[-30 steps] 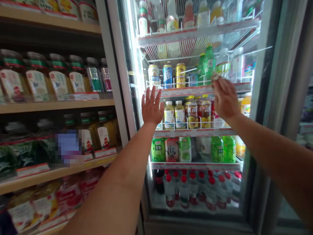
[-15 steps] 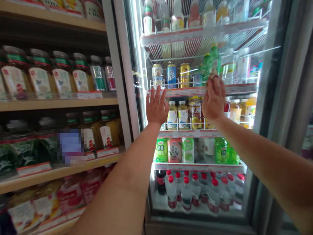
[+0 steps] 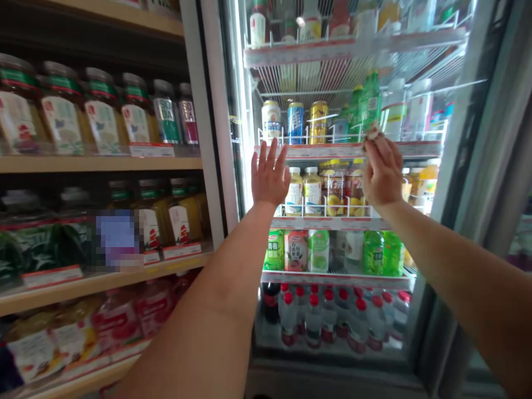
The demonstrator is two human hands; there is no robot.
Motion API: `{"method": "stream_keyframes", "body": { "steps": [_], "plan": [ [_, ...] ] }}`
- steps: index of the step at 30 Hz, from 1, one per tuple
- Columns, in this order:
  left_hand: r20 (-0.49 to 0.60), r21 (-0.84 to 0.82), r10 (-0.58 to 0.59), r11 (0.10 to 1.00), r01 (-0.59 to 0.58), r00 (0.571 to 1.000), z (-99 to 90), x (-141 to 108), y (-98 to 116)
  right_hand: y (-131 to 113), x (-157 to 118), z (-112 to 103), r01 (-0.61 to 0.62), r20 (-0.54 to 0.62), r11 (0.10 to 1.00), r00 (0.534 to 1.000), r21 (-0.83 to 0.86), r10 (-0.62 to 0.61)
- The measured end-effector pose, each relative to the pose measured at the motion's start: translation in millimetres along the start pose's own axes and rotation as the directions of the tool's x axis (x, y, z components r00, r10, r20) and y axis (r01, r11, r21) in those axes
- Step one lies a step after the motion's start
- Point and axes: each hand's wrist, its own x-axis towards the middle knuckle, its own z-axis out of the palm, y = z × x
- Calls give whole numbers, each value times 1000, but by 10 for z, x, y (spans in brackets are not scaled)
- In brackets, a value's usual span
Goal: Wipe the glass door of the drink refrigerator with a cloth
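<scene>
Before me stands a lit drinks fridge with a glass door [image 3: 332, 338]. My left hand [image 3: 270, 174] is raised with its fingers spread, flat against or just before the glass, and holds nothing. Farther right, my right hand [image 3: 382, 172] has its fingers bent round a small crumpled brownish-white cloth [image 3: 373, 133], at the glass in front of the green bottles [image 3: 369, 102]. Behind the glass, between and above the hands, are a white can [image 3: 271, 119], a blue can [image 3: 295, 123] and a gold can [image 3: 318, 122].
Wooden shelves [image 3: 100, 163] with bottles and price tags stand at the left. Lower in the fridge are green and pink cartons or bottles [image 3: 296, 250] and several red-capped bottles [image 3: 313, 321]. A metal frame [image 3: 477, 266] runs down the right side.
My right hand has moved a little to the right with the cloth across the glass. My left hand stays spread in nearly the same place. The view has shifted slightly.
</scene>
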Motion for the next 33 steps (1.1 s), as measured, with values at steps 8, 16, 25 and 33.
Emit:
{"method": "stream_keyframes", "body": {
  "steps": [8,16,25,33],
  "plan": [
    [100,-17,-54,998,56,994,-50,12,65,-617,-279,65,334,371,927,849,172,-375],
    [59,150,50,987,-58,997,-81,-19,88,-341,-67,-15,-50,203,998,978,-30,55],
    [115,48,12,999,-18,993,-119,2,88,-609,-195,26,298,478,934,803,198,-357],
    [127,-111,-22,993,36,992,-117,-9,82,-312,-221,-3,-11,228,999,973,-36,19]
  ]
}}
